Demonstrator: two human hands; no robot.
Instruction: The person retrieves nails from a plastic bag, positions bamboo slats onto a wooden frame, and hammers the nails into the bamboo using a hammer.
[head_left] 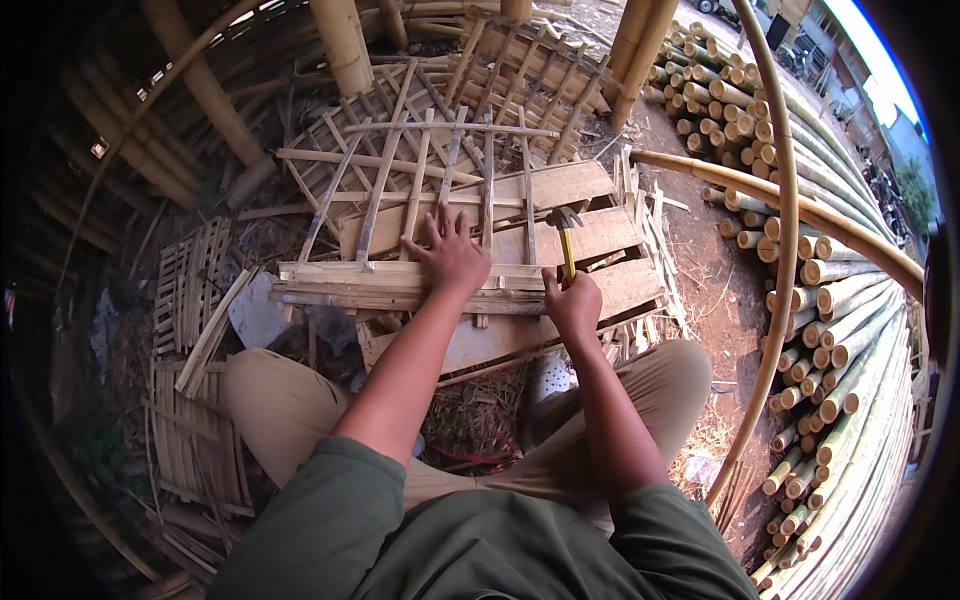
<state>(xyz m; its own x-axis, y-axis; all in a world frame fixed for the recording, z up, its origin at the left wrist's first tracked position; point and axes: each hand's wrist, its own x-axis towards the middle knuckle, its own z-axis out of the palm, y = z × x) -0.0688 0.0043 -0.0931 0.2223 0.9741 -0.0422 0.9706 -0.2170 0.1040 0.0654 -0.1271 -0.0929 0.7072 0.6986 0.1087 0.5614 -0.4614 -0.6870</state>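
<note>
My right hand (574, 303) is wrapped round the yellow handle of a claw hammer (567, 245), its dark head pointing up and away from me. My left hand (453, 254) lies with fingers spread on a frame of bamboo slats (386, 180), just beyond its near edge. Along that edge runs a stack of long split-bamboo strips (395, 284), crossing in front of both hands. Beneath the frame are several wide wooden planks (570, 190), low between my knees. Whether a nail is under my left fingers cannot be seen.
Many cut bamboo poles (835, 340) are piled on the right, behind a bent bamboo rail (785, 200). Smaller slatted panels (190, 285) lie at the left. Thick upright bamboo posts (341, 45) stand at the back. Scraps and shavings (470, 415) cover the ground by my feet.
</note>
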